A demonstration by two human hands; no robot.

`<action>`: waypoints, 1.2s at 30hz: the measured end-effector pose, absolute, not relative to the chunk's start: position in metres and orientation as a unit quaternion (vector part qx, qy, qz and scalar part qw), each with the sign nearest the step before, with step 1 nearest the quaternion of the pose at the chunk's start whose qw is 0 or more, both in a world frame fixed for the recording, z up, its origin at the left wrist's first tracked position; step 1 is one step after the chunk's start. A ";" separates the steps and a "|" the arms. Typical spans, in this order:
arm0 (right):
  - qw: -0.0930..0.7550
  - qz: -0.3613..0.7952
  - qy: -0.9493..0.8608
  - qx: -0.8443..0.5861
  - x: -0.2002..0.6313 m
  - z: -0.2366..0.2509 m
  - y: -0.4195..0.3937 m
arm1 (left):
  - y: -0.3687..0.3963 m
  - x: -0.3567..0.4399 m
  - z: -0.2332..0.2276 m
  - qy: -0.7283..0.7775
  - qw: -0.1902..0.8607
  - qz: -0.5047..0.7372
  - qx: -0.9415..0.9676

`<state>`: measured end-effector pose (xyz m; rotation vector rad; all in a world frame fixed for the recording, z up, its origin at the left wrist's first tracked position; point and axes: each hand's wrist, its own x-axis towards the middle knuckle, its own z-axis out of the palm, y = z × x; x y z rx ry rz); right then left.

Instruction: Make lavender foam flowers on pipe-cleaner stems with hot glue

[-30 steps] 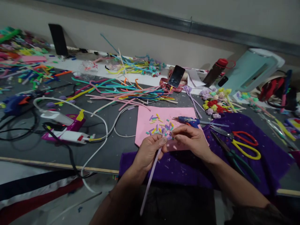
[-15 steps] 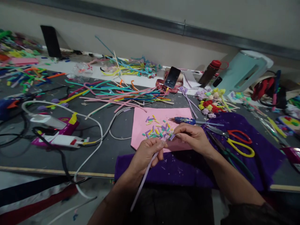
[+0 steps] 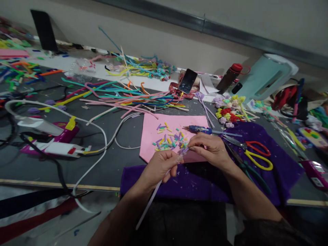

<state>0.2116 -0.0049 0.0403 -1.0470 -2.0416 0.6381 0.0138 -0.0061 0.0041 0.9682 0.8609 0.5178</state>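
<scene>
Long lilac fuzzy pipe cleaner [image 3: 153, 196] slanting from near bench edge up to left hand [image 3: 159, 167], fingers pinched on it, right hand [image 3: 208, 150] fingers clamped on its tip.

Scissors [image 3: 257, 155] and pliers [image 3: 246, 167] right – bare purple cloth [image 3: 194, 184] below.

Both hands meet over the cloth [image 3: 205, 184], foam sheet [image 3: 153, 131] just behind them, scissors [image 3: 256, 155] right, glue gun [image 3: 48, 143] far left.

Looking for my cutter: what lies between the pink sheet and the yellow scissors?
The blue-handled cutter lies there, on the pink sheet's far right edge, pointing toward the scissors, in the head view.
</scene>
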 end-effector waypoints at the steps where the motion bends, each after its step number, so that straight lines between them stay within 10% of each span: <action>1: 0.366 0.244 -0.802 -0.403 0.211 0.040 -0.005 | -0.006 0.014 0.004 0.397 0.765 0.238 0.447; 36: 0.317 0.172 -0.854 -0.374 0.208 0.033 -0.009 | -0.007 0.014 0.007 0.400 0.760 0.249 0.447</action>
